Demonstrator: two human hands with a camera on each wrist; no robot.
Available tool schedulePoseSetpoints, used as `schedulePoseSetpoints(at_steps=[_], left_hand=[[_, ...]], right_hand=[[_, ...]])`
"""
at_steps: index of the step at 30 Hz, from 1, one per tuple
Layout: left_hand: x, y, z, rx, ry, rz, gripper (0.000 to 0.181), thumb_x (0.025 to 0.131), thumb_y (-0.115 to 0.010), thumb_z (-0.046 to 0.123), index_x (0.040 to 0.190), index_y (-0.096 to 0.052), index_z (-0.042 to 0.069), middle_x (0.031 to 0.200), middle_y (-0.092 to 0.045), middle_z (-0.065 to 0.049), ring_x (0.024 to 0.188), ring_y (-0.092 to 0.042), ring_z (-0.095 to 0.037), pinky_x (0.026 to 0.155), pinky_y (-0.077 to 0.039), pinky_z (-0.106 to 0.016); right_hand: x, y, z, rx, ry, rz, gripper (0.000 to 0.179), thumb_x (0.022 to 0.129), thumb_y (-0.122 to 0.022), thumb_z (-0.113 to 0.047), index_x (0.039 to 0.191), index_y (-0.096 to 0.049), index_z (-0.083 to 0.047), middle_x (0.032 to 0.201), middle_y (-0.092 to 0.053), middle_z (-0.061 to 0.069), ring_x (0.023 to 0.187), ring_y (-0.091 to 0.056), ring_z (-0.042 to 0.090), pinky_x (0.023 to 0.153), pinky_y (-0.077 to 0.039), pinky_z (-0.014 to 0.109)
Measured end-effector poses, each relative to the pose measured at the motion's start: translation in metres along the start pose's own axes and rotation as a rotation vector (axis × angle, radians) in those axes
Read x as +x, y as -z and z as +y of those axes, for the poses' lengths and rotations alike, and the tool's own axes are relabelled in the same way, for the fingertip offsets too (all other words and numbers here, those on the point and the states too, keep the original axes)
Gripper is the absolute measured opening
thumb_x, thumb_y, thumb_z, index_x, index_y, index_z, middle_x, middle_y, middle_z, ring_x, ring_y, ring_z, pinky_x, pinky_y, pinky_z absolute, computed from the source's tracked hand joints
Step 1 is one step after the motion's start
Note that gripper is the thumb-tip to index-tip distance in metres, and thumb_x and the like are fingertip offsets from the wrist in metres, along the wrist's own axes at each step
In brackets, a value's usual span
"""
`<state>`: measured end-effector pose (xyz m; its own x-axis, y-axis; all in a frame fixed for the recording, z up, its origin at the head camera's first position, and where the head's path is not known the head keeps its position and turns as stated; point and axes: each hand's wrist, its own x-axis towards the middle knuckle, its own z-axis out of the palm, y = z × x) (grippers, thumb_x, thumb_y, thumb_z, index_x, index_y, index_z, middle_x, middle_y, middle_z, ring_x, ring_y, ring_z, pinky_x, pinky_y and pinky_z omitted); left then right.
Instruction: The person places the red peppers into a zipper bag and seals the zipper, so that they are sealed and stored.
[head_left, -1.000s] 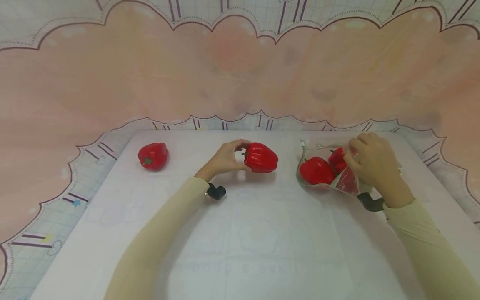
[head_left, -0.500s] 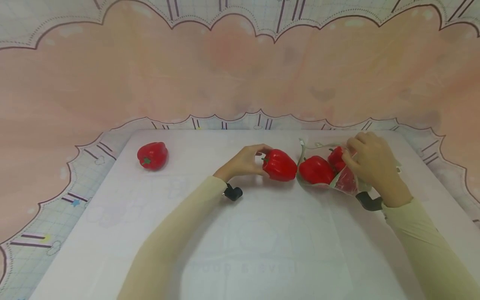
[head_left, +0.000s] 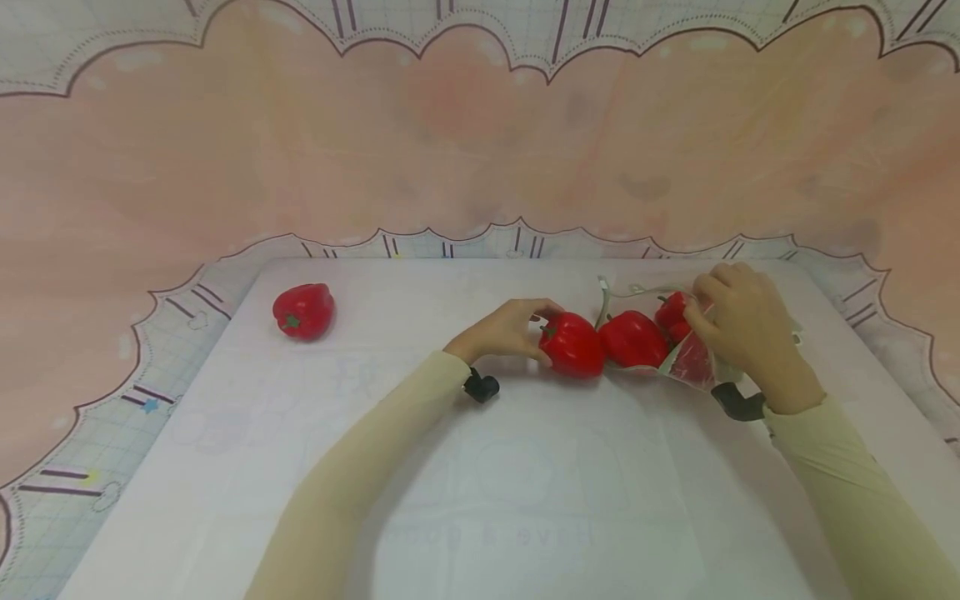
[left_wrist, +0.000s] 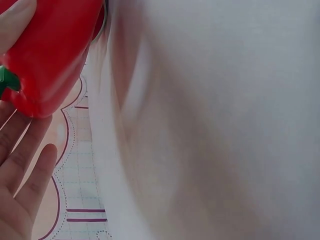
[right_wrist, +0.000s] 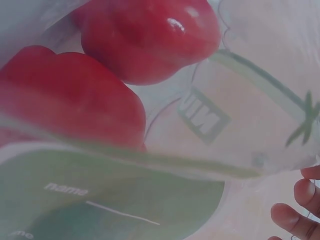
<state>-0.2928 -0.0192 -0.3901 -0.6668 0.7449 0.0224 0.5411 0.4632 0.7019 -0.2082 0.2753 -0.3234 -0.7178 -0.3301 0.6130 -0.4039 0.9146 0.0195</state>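
Left hand (head_left: 506, 329) holds a red pepper (head_left: 573, 346) at the bag's mouth

Thumb and fingers grip it near the stem end; the right hand (head_left: 742, 317) pinches the edge of the clear bag (right_wrist: 150, 190). To do this well, I would keep that edge raised and guide the pepper blunt end first, under the rim. Whether it is already inside, I cannot tell. The bag contains a front pepper (head_left: 633, 340) and a rear pepper (head_left: 672, 317); another pepper (head_left: 303, 312) lies well apart, at left.

2 long sleeves (head_left: 375, 446), plain pale yellow-green; 2 small black wrist cameras (head_left: 738, 402), 1 per arm.
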Motion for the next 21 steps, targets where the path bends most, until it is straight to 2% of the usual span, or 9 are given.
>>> schedulePoseSetpoints(at_steps=[21], left_hand=[[0.013, -0.005, 0.007, -0.012, 0.025, 0.013, 0.069, 0.074, -0.08, 0.019, 0.134, -0.047, 0.013, 0.131, -0.056, -0.001, 0.121, -0.05, -0.015, 0.104, -0.044, -0.033]], right_hand=[[0.003, 0.0, -0.007, 0.03, 0.038, 0.003, 0.015, 0.077, -0.057, -0.007, 0.084, -0.066, 0.003, 0.076, -0.062, 0.018, 0.078, -0.054, 0.035, 0.068, -0.047, 0.048]])
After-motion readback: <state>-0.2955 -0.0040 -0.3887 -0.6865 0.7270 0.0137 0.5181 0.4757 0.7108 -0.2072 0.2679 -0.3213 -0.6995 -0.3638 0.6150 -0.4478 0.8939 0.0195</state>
